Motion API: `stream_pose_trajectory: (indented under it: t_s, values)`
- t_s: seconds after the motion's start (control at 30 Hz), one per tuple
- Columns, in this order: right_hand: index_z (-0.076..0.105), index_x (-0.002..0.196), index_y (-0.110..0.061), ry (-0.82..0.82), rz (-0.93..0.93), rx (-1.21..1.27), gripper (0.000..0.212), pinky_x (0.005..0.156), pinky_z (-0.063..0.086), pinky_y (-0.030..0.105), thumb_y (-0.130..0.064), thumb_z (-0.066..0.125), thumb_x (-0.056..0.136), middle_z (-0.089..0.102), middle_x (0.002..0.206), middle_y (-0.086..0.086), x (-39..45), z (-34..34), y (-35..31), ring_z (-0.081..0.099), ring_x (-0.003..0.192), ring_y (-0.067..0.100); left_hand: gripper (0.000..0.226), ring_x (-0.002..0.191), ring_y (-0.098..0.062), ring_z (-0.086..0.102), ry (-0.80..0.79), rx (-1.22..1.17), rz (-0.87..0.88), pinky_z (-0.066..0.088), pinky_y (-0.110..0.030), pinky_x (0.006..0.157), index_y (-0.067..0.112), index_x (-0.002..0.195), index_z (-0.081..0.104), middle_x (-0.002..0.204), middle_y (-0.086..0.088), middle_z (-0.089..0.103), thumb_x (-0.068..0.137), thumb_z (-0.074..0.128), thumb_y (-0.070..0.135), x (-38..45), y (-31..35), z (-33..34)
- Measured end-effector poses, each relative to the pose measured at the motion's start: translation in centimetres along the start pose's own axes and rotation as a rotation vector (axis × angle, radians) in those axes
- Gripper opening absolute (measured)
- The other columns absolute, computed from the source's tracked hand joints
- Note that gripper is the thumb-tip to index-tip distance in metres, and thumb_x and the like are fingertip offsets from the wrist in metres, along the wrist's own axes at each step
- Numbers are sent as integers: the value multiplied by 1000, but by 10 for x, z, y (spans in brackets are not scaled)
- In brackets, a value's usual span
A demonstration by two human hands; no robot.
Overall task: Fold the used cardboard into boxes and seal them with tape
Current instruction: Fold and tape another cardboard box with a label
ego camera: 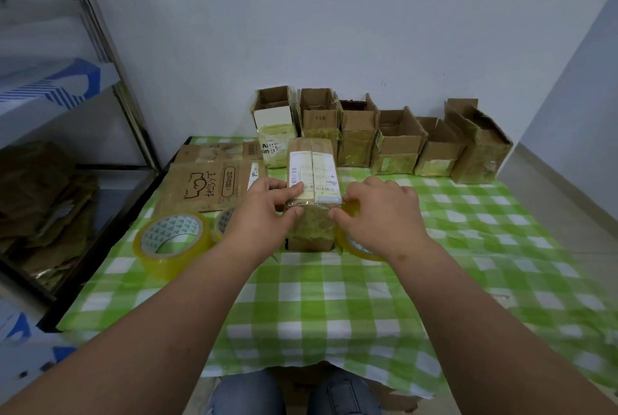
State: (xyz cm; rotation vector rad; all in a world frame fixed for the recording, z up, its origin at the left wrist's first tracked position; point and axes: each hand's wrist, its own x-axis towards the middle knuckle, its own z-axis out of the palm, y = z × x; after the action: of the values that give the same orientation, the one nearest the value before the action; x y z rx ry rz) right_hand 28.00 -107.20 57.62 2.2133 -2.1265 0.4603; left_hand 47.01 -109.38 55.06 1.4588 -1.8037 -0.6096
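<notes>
Cardboard box (312,180) stands mid-worktop (334,297), flaps closed. Left hand (264,214) pinches its near top edge — right hand (378,210) grips the other corner, a tape roll (354,244) beneath it

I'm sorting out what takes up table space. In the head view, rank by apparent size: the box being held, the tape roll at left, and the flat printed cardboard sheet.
1. Flat printed cardboard sheet
2. Box being held
3. Tape roll at left

The box and the roll look close in size; the roll sits nearer the camera, so their order is unsure.
</notes>
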Motion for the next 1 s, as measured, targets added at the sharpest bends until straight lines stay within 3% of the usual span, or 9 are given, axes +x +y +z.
stream_pose_trajectory:
  t_s: [0.13,0.23,0.43,0.5,0.57,0.7,0.77,0.9,1.0]
  values:
    - [63,110,-38,-37,33,41,51,97,31,43,-76,46,82,60,111,-4,0,-3,-4,51,112,25,40,91,10,50,6,37,6,35,2,65,34,130,62,115,20,46,91,69,31,-3,3,-1]
    - [62,109,-34,-29,60,-19,59,95,34,44,-82,42,80,62,111,-3,2,-1,-12,53,110,26,43,96,2,51,17,43,-21,33,-5,66,34,129,63,116,20,47,87,72,39,-2,5,1]
    - [64,108,-39,-21,21,36,40,87,35,40,-70,49,88,61,102,-6,1,-1,-7,51,105,23,43,102,-3,49,16,15,-56,35,-14,76,34,127,64,114,19,48,85,75,36,1,6,3]
    - [65,105,-37,-34,-10,46,34,85,35,39,-64,51,90,56,94,-7,1,-1,-3,50,103,22,43,106,-3,49,1,-2,-45,35,-9,78,34,128,63,116,20,48,86,74,33,0,3,1]
    - [66,105,-36,-58,-33,57,32,85,36,38,-60,52,91,51,91,-9,2,-1,0,50,102,21,42,108,-4,51,-45,-80,-42,38,-4,84,33,129,62,121,17,49,89,72,26,-2,0,-1]
    - [67,111,-35,-95,-56,80,31,84,36,36,-56,55,92,49,90,-10,5,-3,3,48,102,20,43,109,-3,52,-155,-257,-56,41,-14,99,30,132,60,126,13,48,93,66,14,-3,-6,-8]
    - [67,112,-35,-94,-54,84,31,85,37,37,-56,56,92,49,90,-10,6,-3,2,48,103,20,43,108,0,51,-162,-256,-52,40,-10,97,30,133,60,125,14,48,93,65,13,-3,-7,-9]
    - [68,109,-35,-58,-37,71,28,85,38,38,-54,54,93,54,92,-9,5,-1,-1,49,101,21,41,102,0,50,-63,-160,-29,33,7,79,29,131,61,122,13,50,93,66,15,-1,-5,-2]
    - [69,103,-33,-35,-40,45,28,84,39,38,-53,51,95,61,98,-6,2,2,-1,49,100,22,40,104,0,50,-30,-112,-22,30,9,75,30,131,61,121,16,51,94,65,17,-3,-2,1]
